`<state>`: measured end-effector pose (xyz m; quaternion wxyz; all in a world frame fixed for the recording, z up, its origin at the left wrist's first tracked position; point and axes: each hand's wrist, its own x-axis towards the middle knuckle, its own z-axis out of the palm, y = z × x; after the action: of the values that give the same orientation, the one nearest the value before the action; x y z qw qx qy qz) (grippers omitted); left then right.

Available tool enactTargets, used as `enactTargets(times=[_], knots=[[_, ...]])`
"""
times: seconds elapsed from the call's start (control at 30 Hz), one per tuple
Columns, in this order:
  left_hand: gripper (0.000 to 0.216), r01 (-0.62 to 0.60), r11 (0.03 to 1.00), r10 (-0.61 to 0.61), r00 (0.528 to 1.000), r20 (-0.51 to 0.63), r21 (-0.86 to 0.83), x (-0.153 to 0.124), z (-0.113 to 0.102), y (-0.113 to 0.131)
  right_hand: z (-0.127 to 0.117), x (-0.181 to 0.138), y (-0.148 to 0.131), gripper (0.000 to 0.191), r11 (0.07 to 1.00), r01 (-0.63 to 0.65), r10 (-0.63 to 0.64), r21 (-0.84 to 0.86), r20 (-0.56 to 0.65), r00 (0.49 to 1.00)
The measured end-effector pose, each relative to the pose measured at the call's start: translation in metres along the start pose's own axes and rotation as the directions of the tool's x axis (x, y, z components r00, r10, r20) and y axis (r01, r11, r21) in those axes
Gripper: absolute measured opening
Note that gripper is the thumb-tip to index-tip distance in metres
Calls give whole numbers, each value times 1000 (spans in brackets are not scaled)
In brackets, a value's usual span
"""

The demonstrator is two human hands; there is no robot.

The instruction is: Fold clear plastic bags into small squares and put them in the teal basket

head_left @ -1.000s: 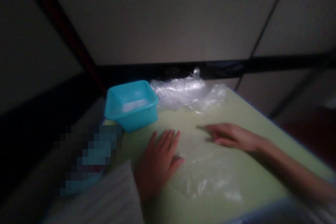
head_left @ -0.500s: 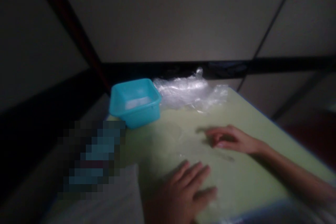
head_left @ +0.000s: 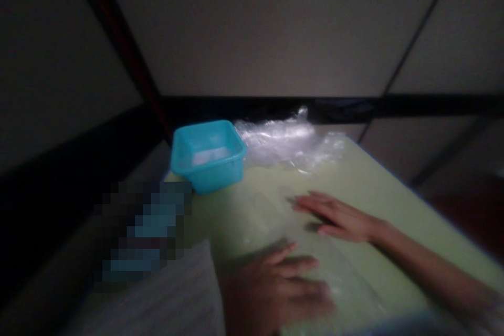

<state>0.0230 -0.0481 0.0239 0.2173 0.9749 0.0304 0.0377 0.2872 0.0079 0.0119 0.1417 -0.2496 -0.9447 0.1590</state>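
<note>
Head view: left hand [head_left: 275, 289] and right hand [head_left: 342, 219] have fingers extended, grasping nothing, by clear plastic film [head_left: 348, 286]; the left overlaps it more. Its length slants nearward and rightward from the turquoise tub [head_left: 220, 174].

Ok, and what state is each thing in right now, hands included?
Left hand: open, fingers spread, motion-blurred.
Right hand: open, fingers extended, thumb apart.
Thin clear plastic: spread fairly flat, beneath the hands; contact unclear.
Clear plastic heap: crumpled, loose.
Blue basin: upright, open-topped, not empty.
Whitish item: lying inside the basin, too blurred to identify.
</note>
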Motion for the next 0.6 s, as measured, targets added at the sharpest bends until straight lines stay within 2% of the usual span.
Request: enactTargets(times=[0.13,0.3,0.43,0.53,0.6], knots=[[57,-13,996,12,1000,-8,-84,3,-2,-4,-2,-1,3,59,999,-4,0,-46,-72,997],[61,-76,992,75,997,-12,-96,3,-4,-5,-5,-4,6,54,990,-64,45,-126,-146,988],[58,-99,994,94,991,-94,-44,0,-4,-5,-4,-6,9,51,980,-104,74,-167,-177,981],[52,-119,993,118,987,-113,-4,0,-1,-6,-4,-5,6,51,986,-82,55,-146,-176,983],[47,-135,991,137,984,-110,28,1,2,-7,-4,-3,3,55,995,-31,18,-97,-130,991]])
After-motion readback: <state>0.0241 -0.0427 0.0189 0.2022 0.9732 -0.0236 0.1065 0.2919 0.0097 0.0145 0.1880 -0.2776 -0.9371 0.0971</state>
